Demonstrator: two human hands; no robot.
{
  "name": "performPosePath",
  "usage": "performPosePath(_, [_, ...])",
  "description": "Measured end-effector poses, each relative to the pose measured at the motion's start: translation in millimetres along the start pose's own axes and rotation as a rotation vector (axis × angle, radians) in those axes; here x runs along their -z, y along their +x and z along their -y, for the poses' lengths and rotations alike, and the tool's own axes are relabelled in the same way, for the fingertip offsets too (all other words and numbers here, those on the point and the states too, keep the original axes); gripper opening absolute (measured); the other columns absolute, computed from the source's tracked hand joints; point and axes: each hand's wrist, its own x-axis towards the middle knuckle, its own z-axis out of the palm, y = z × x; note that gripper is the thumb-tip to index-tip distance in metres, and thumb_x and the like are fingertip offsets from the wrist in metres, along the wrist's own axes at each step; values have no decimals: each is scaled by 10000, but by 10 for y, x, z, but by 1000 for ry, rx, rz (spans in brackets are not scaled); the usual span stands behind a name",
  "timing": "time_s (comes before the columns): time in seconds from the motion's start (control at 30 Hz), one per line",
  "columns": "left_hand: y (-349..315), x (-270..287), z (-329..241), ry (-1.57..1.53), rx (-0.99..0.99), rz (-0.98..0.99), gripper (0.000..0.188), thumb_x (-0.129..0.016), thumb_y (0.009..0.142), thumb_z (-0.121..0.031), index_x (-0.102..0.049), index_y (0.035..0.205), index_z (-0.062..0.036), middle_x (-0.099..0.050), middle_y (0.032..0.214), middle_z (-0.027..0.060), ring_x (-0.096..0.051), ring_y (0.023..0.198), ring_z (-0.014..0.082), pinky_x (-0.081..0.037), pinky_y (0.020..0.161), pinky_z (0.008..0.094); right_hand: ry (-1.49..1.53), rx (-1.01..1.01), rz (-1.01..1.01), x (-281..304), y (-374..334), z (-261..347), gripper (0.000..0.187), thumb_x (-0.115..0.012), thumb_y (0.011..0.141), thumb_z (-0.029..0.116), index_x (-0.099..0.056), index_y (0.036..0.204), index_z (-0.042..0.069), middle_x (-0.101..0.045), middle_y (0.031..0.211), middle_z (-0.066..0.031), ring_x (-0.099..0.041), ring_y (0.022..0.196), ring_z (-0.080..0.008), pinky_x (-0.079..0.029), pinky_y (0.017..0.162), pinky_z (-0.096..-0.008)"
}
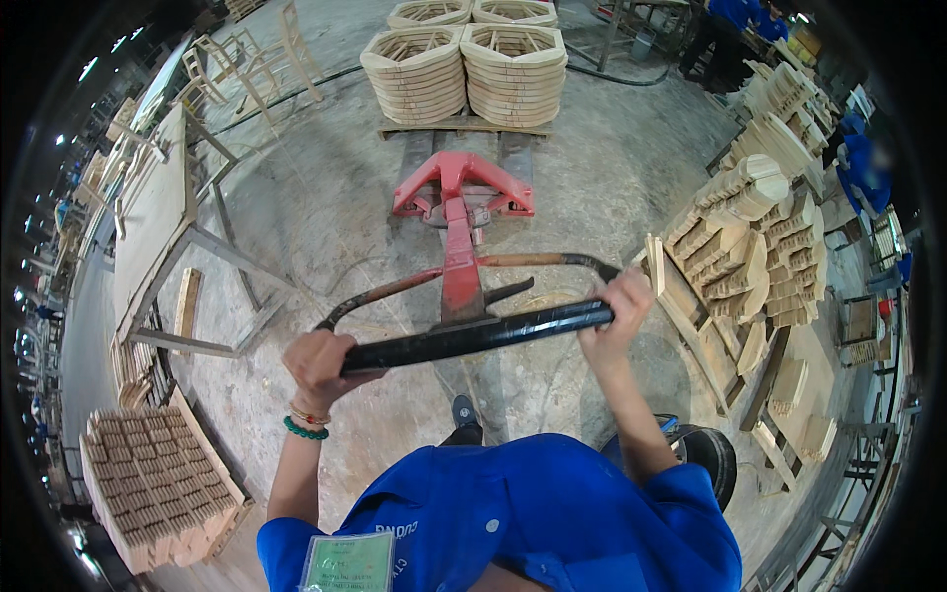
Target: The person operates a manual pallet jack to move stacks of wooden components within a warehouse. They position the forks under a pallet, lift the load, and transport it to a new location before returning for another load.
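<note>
**Both hands clamped on the pallet jack handle**

At the bottom of the frame a person in a blue work shirt (533,523) looks down, a laminated badge (347,564) hanging at the chest. Just above, the left hand (318,363), with a green bead bracelet (305,429) at the wrist, is clenched around the left end of the black handle bar (473,335). The right hand (617,314) grips the bar's right end, fingers wrapped over the top. The bar crosses the middle of the frame, tilted slightly up to the right.

From the bar the red tiller (461,259) runs up the frame to the red pallet jack (460,187) at centre, its forks reaching under a wooden pallet (464,126). On that pallet, at upper centre, stand stacks of curved pale wooden chair seat frames (464,71).

At lower left lies a block of small wooden parts (158,488) stacked in rows on the concrete floor (326,207). Along the left edge a long workbench (153,212) stands with unfinished wooden chairs (252,64) beyond it at upper left. On the right side more carved wooden parts (755,247) are piled on racks. At upper right, people in blue clothing (735,15) are near the frame's rim.
</note>
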Motion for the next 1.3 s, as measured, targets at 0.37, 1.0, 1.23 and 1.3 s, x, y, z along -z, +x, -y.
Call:
performPosePath(0.37, [-1452,-223,-567,-39,234,385,311,-783,611,-294,-532,653,-113,-540,632,47,-559,592,270,-433,584,377,27,-90,898,873,-1064,522,249,-728,626,182,-582,795,72,-566,786,-101,-560,878,-304,-381,958,-456])
performPosePath(1.0, [-1450,-336,486,-87,186,642,236,-728,656,-288,-575,625,-112,-609,624,65,-600,597,273,-448,607,378,-116,-62,1184,-226,-1319,1066,192,-648,688,276,-615,728,91,-646,680,-107,-653,605,-283,-508,545,-401])
performPosePath(1.23, [-1061,-636,918,-100,186,683,223,-691,672,-321,-627,662,-107,-643,685,95,-627,662,304,-471,662,399,-319,-180,1181,-722,-1029,877,205,-668,656,291,-628,716,99,-649,670,-119,-657,648,-305,-497,579,-440])
performPosePath(1.3, [-972,-703,1065,-107,196,670,207,-689,664,-310,-638,675,-109,-648,695,97,-631,672,304,-470,677,398,-355,-193,1043,-902,-985,860,198,-664,648,289,-625,688,99,-642,654,-120,-655,660,-310,-494,605,-446])
